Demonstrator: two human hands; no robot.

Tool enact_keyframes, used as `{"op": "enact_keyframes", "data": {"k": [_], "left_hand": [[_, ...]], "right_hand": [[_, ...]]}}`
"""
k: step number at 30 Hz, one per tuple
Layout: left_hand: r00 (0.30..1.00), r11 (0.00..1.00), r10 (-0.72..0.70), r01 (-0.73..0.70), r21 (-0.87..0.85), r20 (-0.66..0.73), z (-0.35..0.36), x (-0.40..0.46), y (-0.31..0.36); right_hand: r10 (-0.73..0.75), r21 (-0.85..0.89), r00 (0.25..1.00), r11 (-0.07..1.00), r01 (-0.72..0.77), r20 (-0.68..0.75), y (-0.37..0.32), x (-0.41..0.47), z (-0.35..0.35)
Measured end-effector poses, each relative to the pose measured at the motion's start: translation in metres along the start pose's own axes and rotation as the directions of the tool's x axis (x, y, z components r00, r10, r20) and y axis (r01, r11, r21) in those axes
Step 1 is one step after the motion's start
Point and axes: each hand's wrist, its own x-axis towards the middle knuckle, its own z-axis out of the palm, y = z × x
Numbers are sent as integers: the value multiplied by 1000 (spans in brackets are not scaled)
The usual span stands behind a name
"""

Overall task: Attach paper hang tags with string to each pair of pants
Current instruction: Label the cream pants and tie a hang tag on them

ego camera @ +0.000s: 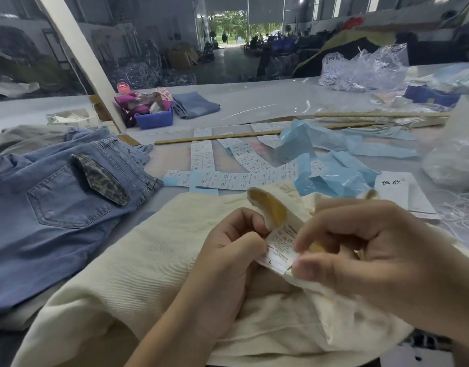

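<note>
Cream pants [154, 260] lie on the desk [254, 102] at the near edge, their waistband folded back under both hands. The left hand [228, 250] pinches the sewn-in white care label [279, 247] at its left edge; the right hand [360, 247] pinches its right edge. Blue jeans [56, 194] lie just left.

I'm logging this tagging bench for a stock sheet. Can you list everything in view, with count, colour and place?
cream pants: one, off-white, front centre
care label: one, white, pinched at the pants' waist
blue jeans: one, left
folded jeans: one, blue, far centre
sticker sheets: several, white on blue, mid-table
blue crate: one, far left
hang tags: small stack, white, right
left hand: pinches label
right hand: pinches label
</note>
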Motion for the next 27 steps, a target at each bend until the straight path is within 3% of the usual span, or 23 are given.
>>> {"op": "enact_keyframes", "data": {"k": [3,6,13,17,23,27], "left_hand": [[1000,999,18,-18,34,10,-3,-2,-3],[1000,999,13,-13,42,1,-6,-1,-6],[1000,1000,24,-24,6,1,-6,-1,-6],[999,1000,29,-29,12,-30,-4,0,-9],[995,996,79,-81,32,55,-4,-6,-11],[986,992,122,-123,0,112,-3,-8,-10]], "right_hand": [[126,-36,986,992,-123,108,3,3,4],[172,-65,977,984,-165,129,2,6,9],[215,24,976,976,-215,21,11,-3,9],[159,-57,987,986,-160,-15,14,-5,13],[-104,-193,980,979,70,-173,15,-13,21],[-121,-221,971,972,74,-207,20,-16,20]]}}
